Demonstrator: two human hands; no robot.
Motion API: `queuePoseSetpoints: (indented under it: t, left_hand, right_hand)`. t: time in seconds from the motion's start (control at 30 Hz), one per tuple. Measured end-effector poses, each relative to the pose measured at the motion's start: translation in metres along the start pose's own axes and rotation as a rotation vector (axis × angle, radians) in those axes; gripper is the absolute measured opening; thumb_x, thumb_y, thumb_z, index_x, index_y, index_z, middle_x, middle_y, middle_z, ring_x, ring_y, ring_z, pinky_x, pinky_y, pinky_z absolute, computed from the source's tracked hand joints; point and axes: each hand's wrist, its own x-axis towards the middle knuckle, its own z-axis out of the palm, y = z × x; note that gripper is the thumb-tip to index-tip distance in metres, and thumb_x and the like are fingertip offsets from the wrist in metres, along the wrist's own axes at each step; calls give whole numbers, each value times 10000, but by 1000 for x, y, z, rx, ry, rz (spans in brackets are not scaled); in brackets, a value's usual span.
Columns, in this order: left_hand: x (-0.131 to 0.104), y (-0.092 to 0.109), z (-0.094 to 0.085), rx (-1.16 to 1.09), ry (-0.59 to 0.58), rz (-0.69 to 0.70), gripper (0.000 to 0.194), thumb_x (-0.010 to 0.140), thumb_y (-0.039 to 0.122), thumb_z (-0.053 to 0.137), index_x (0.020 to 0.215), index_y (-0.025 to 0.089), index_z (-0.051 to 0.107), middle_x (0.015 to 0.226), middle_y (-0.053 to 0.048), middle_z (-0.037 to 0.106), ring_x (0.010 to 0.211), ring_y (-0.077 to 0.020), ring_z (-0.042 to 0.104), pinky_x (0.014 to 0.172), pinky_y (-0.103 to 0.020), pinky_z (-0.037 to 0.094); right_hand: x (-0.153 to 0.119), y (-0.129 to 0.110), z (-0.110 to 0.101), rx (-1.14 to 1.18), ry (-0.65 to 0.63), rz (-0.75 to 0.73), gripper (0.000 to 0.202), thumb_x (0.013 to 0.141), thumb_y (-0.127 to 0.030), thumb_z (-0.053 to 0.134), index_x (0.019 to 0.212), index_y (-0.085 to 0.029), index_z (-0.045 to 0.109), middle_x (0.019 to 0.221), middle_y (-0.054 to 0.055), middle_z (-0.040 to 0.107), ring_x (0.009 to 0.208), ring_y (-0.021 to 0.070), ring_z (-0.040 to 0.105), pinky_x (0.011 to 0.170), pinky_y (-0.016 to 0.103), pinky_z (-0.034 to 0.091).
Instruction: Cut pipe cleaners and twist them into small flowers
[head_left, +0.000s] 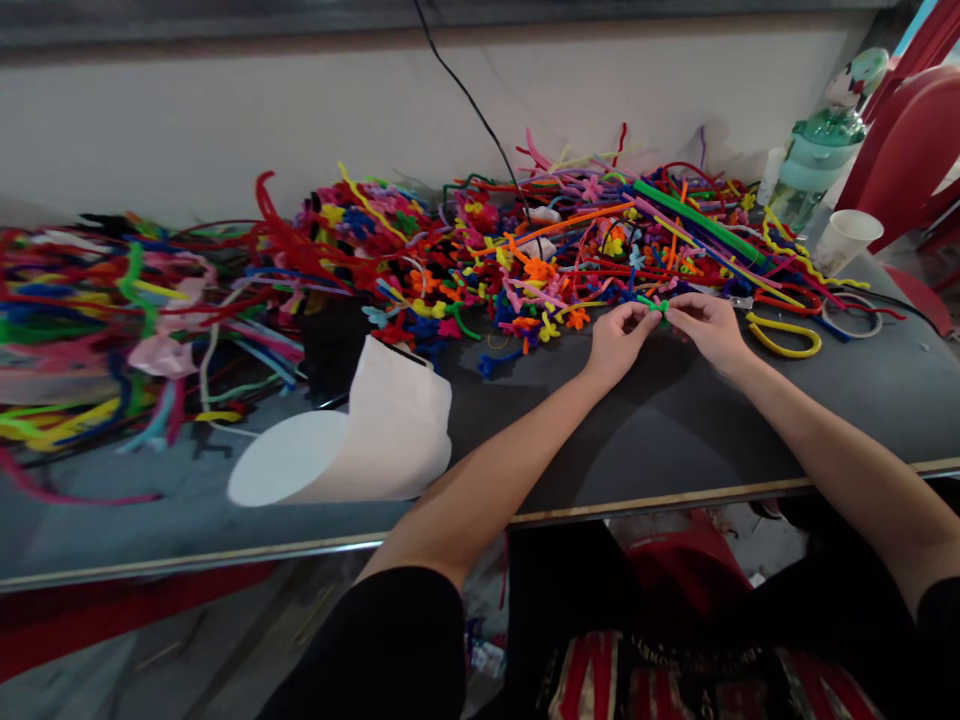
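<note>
A small green pipe cleaner piece [654, 305] is pinched between my two hands above the table's dark top. My left hand [621, 338] grips it from the left with thumb and finger. From the right, my right hand [709, 328] holds it, fingers closed. Its exact shape is partly covered by my fingertips. Just beyond my hands lies a heap of pipe cleaners and small pipe cleaner flowers [540, 270] in many colours. A yellow loop [787, 345], perhaps scissor handles, lies right of my right hand.
On the left stands a curled white sheet [390, 430], near more bundled pipe cleaners [135, 320]. A paper cup [851, 240] and a green-lidded bottle [817, 160] stand at the right, beside red chairs [915, 135]. A black cable [472, 100] hangs down the wall.
</note>
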Motion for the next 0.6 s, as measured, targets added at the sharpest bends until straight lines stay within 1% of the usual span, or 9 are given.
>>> queuePoseSetpoints:
  t: [0.1, 0.23, 0.33, 0.5, 0.6]
  left_hand:
    - [1, -4, 0, -53, -2, 12, 388, 740, 545, 729, 810, 167, 675, 724, -9, 635, 638, -113, 533, 609, -239, 427]
    - [4, -10, 0, -103, -4, 32, 374, 716, 499, 761, 901, 179, 708, 826, -29, 689, 739, -134, 604, 687, -254, 476]
    - [4, -11, 0, -118, 8, 11, 350, 725, 491, 754, 877, 179, 710, 841, -34, 700, 750, -137, 613, 704, -260, 484]
    - [3, -7, 0, -116, 12, -26, 353, 675, 492, 800, 772, 173, 683, 721, -2, 643, 650, -113, 549, 633, -243, 450]
    - [2, -4, 0, -140, -5, -32, 354, 666, 488, 810, 751, 169, 681, 704, 4, 627, 633, -106, 531, 624, -243, 437]
  right_hand:
    - [1, 0, 0, -23, 7, 24, 353, 631, -478, 761, 785, -174, 667, 644, 1, 598, 560, 106, 523, 474, 232, 420]
    - [0, -1, -1, -42, 32, 12, 355, 631, -480, 762, 788, -177, 663, 640, -6, 591, 547, 98, 510, 467, 226, 421]
    - [0, -1, -1, -46, 28, 22, 352, 642, -485, 751, 775, -173, 654, 626, -8, 582, 541, 97, 509, 465, 226, 425]
    - [0, 1, -1, -75, 18, 29, 326, 664, -473, 726, 747, -173, 630, 598, -15, 564, 525, 94, 504, 469, 229, 416]
    - [1, 4, -1, -121, 17, -8, 289, 684, -445, 702, 748, -172, 633, 602, -10, 572, 535, 97, 510, 485, 234, 411]
